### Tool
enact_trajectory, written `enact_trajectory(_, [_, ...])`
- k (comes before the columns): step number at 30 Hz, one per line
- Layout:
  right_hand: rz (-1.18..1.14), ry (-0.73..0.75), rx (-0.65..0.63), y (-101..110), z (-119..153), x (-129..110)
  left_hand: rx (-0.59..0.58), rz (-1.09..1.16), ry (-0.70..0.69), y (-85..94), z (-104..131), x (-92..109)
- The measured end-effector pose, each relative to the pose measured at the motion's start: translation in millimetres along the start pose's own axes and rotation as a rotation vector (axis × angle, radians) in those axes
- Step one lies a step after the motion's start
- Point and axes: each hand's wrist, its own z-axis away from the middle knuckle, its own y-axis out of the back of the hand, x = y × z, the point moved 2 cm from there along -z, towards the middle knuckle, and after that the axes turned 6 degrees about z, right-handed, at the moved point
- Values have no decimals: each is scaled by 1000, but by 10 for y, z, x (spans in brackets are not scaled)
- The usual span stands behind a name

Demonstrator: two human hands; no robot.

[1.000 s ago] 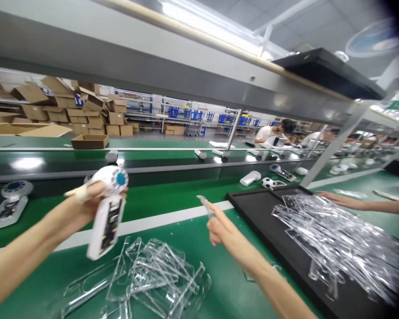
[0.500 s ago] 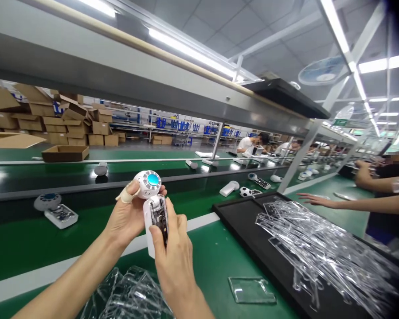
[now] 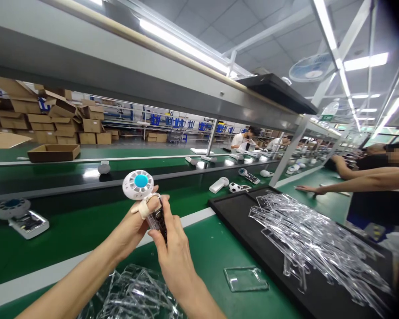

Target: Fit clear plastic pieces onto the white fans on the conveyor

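Observation:
A small handheld fan (image 3: 138, 184) with a round white head and blue centre is in my two hands. Its handle is tilted and shows a dark circuit board under a clear front. My left hand (image 3: 133, 230), with pale tape round one digit, is closed about the handle just under the head. Fingers and thumb of my right hand (image 3: 176, 248) grip the handle's lower part and cover much of it. Below my hands lies a heap of clear plastic frames (image 3: 136, 292). One single clear frame (image 3: 246, 279) rests flat on the green table to the right.
A black tray (image 3: 232, 221) holds a pile of clear plastic frames (image 3: 306, 239). Another fan (image 3: 29, 223) with an exposed board lies on the green belt at left; several more lie farther right. A co-worker's arm (image 3: 359, 181) reaches over the table at right. A shelf beam crosses overhead.
The fan's head has tipped and shifted left, facing me more. My left hand has moved up over the handle. The view has turned slightly, and the co-worker's hand at right has lowered.

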Motion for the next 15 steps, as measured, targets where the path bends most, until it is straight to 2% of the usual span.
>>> enact_trajectory(2, [123, 36, 36, 46, -16, -26, 4, -166, 58, 13, 22, -31])
enact_trajectory(5, [91, 21, 127, 111, -61, -54, 46, -292, -20, -8, 41, -56])
enact_trajectory(8, [-125, -191, 286, 168, -137, 17, 102, -316, -164, -66, 60, -118])
enact_trajectory(10, [-204, -304, 352, 194, -180, 95, 98, -345, -262, -125, 91, -175])
enact_trajectory(12, [-202, -303, 386, 212, -195, 156, 83, -370, -319, -188, 140, -239])
enact_trajectory(15, [-157, -231, 431, 206, -159, 202, 87, -361, -309, -242, 204, -341])
